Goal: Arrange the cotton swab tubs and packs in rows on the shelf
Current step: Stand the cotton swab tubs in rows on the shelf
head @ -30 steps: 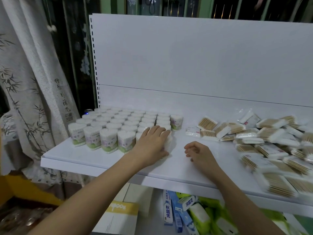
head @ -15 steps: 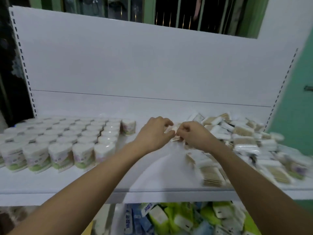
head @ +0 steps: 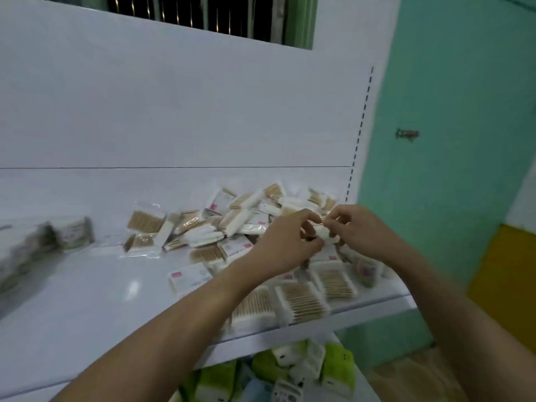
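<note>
A loose heap of cotton swab packs (head: 237, 221) in clear and white wrappers covers the right half of the white shelf (head: 87, 309). Both my hands hover over the heap's right side. My left hand (head: 287, 245) and my right hand (head: 356, 230) meet fingertip to fingertip, and together they pinch a small white pack (head: 323, 235) that is mostly hidden by the fingers. A few blurred cotton swab tubs (head: 72, 233) with green labels stand at the far left edge. One more tub (head: 367, 269) lies behind my right wrist.
The shelf's white back panel (head: 174, 111) rises behind the heap. A green wall (head: 449, 140) stands to the right. Below the shelf lie green and white packaged goods (head: 290, 369). Flat swab packs (head: 301, 303) reach the shelf's front edge.
The view has swung right, so the tub rows have slid to the left edge. Both hands have moved right over the heap of packs and still pinch something small between them.
</note>
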A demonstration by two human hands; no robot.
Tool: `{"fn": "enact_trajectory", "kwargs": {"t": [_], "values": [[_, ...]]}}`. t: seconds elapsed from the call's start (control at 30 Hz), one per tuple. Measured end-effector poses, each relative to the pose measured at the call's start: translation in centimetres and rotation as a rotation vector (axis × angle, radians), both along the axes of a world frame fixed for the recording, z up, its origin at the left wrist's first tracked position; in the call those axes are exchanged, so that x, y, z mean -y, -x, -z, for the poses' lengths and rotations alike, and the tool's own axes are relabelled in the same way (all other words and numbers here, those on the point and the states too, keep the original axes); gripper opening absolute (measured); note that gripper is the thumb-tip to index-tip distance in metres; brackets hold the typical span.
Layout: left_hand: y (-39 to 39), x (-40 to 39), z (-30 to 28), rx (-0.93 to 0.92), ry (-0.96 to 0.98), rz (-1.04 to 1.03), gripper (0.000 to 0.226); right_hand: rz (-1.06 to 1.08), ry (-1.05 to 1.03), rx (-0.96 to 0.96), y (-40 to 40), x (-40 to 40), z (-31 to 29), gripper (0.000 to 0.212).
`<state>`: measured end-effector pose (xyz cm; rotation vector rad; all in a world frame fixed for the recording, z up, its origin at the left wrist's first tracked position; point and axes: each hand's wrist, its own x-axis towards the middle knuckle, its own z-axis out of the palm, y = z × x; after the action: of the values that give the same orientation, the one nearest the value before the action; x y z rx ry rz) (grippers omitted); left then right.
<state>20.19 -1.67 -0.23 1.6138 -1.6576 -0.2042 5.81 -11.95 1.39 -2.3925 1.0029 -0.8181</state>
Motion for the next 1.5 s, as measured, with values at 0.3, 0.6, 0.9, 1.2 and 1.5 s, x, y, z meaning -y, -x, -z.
{"fn": "enact_trajectory", "kwargs": {"t": [0.3, 0.6, 0.9, 1.2, 1.5], "values": [[9.8, 8.9, 4.4, 0.167, -0.101, -0.049, 0.062, 0.288, -0.074, 0.213, 11.1, 6.0, 5.3, 0.013], [10.4, 10.4, 4.3, 0.159, -0.017, -0.097, 0.049, 0.183, -0.14, 0.452, 10.5, 6.2, 7.1, 0.029], [2.7, 4.3, -2.4, -0.263, 0.09, -0.148, 0.034, -0.095, -0.261, 0.728, 4.7, 1.7, 4.2, 0.008], [-8.0, -4.4, -3.5, -0.255, 0.128, -0.374, 0.036, -0.432, -0.583, 0.65, -9.5, -4.0, 2.7, 0.012], [-23.2, -17.0, -3.1, -0.049, -0.037, -0.637, 0.048, -0.557, -0.608, 0.38, -27.5, -13.7, 2.8, 0.013]]}}
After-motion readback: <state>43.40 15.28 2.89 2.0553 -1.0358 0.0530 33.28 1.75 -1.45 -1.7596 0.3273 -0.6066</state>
